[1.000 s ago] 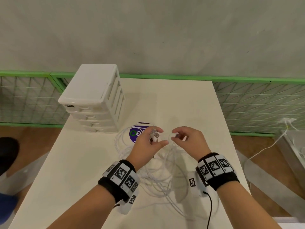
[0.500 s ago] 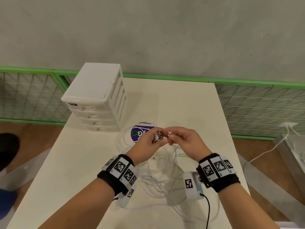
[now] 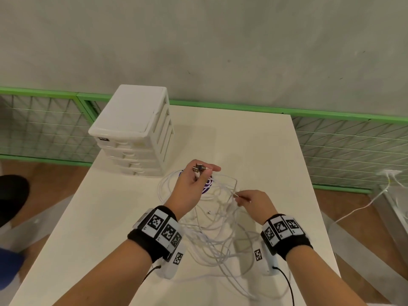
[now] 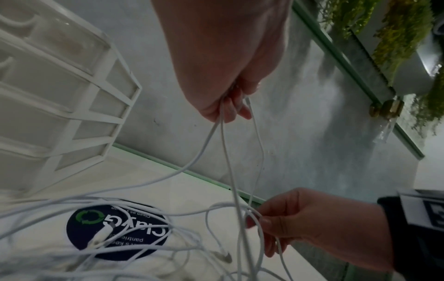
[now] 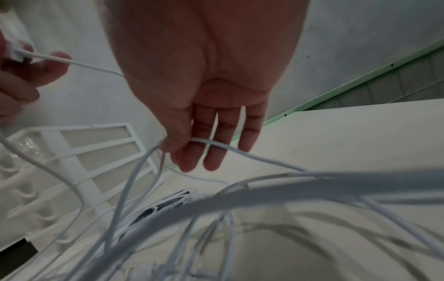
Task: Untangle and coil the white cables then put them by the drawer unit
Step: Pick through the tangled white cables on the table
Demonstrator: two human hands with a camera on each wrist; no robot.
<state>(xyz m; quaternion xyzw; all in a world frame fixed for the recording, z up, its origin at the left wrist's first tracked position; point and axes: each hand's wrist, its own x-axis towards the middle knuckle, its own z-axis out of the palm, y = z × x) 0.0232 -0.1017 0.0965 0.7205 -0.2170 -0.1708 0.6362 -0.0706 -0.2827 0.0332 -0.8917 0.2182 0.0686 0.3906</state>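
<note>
Left hand [image 3: 191, 184]: raised above the white tabletop [image 3: 254, 146], fingers curled round the metal-tipped plug ends [image 3: 198, 168] of the thin white cables [image 3: 212, 237]; several strands hang from this grip. Right hand [image 3: 254, 203]: lower than the left and nearer the person, thumb and forefinger pinching one strand of the same cables, the other fingers extended, as seen in the right wrist view. The strand runs between the two hands.

The bulk of the cables lies as a loose tangle on the tabletop beneath and between both hands, spreading toward the person's wrists. Some loops lie over a round dark-blue sticker with white lettering [image 4: 115, 232], which sits below the left hand.

The white plastic four-drawer unit [image 3: 132, 131] stands beyond and to the left of the left hand, near the tangle, not touching it as far as can be seen.
</note>
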